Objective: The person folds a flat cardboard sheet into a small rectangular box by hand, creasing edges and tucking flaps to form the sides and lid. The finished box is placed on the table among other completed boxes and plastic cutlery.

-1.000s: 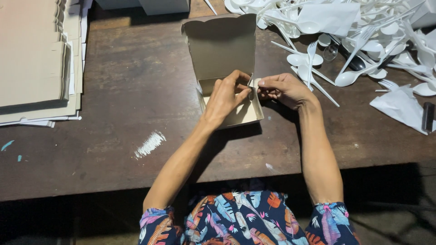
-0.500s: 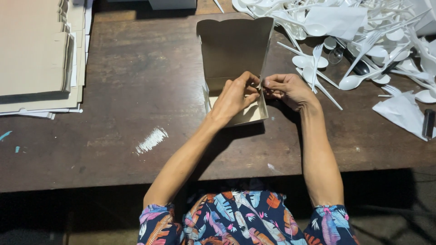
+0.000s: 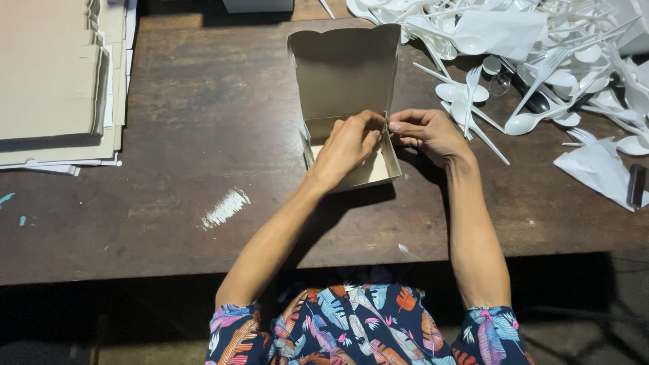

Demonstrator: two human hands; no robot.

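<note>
Hands meet at the right rear corner of a small tan cardboard box (image 3: pixel 348 145) with its scalloped lid standing open, set on the dark worn wooden table (image 3: pixel 176 149) directly in front of the person. The left hand (image 3: pixel 348 143) reaches over and into the tray, fingers curled on the back wall, seemingly to steady it, while the right hand (image 3: pixel 424 134) pinches the corner flap from outside, thumb and fingers closed on the card. A heap of white plastic spoons and forks (image 3: pixel 527 61) lies within right-hand reach; a stack of flat tan cardboard blanks (image 3: pixel 54 81) waits at the far left.
</note>
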